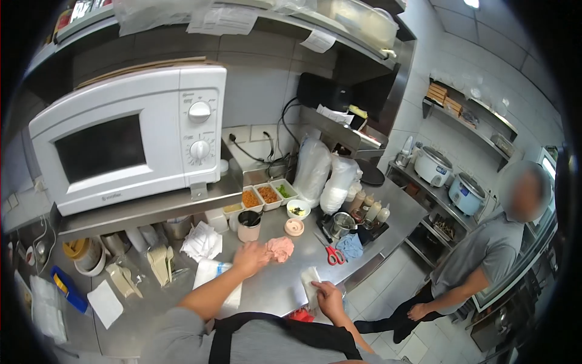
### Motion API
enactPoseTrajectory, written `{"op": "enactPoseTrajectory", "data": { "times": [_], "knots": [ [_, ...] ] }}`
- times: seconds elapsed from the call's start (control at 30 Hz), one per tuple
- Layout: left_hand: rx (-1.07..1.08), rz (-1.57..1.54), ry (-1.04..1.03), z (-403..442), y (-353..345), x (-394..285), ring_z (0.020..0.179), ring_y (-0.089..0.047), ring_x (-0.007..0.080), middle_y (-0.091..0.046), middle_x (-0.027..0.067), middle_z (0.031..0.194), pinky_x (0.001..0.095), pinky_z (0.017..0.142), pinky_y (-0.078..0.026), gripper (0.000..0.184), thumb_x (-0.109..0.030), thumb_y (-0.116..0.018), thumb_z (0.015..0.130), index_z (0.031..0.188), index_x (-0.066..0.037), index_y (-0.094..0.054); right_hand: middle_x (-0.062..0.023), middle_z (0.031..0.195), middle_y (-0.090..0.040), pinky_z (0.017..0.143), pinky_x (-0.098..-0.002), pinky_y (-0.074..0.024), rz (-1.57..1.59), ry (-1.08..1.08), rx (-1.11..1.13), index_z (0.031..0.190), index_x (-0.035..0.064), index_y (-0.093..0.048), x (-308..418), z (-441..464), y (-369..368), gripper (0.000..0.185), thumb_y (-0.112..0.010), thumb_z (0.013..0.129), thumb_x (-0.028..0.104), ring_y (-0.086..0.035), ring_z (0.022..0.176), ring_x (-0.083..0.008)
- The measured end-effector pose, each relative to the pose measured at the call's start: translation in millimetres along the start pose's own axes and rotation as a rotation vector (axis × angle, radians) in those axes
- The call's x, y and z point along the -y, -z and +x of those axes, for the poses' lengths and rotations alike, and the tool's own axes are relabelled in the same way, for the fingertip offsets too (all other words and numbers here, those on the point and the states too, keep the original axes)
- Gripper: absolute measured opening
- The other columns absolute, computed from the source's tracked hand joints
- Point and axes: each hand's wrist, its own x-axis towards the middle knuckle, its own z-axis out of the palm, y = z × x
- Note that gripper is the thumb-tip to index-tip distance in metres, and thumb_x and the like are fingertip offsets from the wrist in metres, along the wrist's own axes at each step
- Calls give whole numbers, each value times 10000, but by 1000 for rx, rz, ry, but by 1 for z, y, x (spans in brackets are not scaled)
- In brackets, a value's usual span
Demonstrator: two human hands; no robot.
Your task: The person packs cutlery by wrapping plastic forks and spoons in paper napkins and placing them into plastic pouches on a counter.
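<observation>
My left hand [251,259] is on the steel counter, its fingers closed at the left edge of a crumpled pink cloth [280,249]. Just behind it stands a pinkish cup [248,229] with a dark inside. Nearer to me, by the counter's front edge, my right hand [329,299] pinches a whitish folded piece [311,284]; whether it is paper or a thin bag I cannot tell. Something red [301,315] shows below that hand. Red-handled scissors [334,255] lie beyond it, beside a blue cloth [350,245].
A white microwave [127,136] sits on a raised shelf at left. Food tubs [267,195], a small bowl [298,210], sauce bottles [376,210] and a metal pot [343,224] line the back. Wooden cutlery [160,264] lies left. Another person [473,261] stands at right.
</observation>
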Motion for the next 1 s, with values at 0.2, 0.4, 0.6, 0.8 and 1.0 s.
{"op": "enactPoseTrajectory", "data": {
  "times": [0.2,0.4,0.6,0.8,1.0],
  "knots": [
    [-149,342,132,-155,15,43,1231,-405,290,-481,84,1333,501,956,-317,336,-272,-643,803,1109,-131,-657,-178,887,-621,710,-385,-496,-11,93,99,1032,83,-683,9,18,-19,350,-549,734,-42,-616,780,-353],
    [-222,213,60,-158,23,50,1148,-484,275,-600,72,1129,483,938,-341,94,-147,-626,746,822,-102,-657,-198,942,-617,749,-404,-497,22,173,145,1046,50,-667,39,30,-49,326,-565,744,-19,-605,838,-382],
    [-305,188,-136,-190,58,68,1007,-551,252,-596,70,904,457,928,-365,126,-152,-660,739,849,-110,-614,-203,999,-615,791,-407,-489,96,250,155,1070,57,-653,65,29,-86,342,-624,733,5,-597,915,-381],
    [6,-135,226,-219,104,54,836,-594,258,-576,31,798,404,857,-389,504,-172,-807,620,1069,-154,-578,-185,995,-598,767,-396,-477,99,297,233,1089,85,-650,104,29,-116,367,-600,744,-31,-591,884,-363],
    [3,-473,168,-241,108,66,879,-613,257,-620,66,890,366,809,-466,520,-152,-806,638,1106,-113,-584,-159,939,-592,770,-364,-471,94,286,353,1018,124,-703,124,28,-148,321,-603,760,-39,-590,850,-332]
  ]
}}
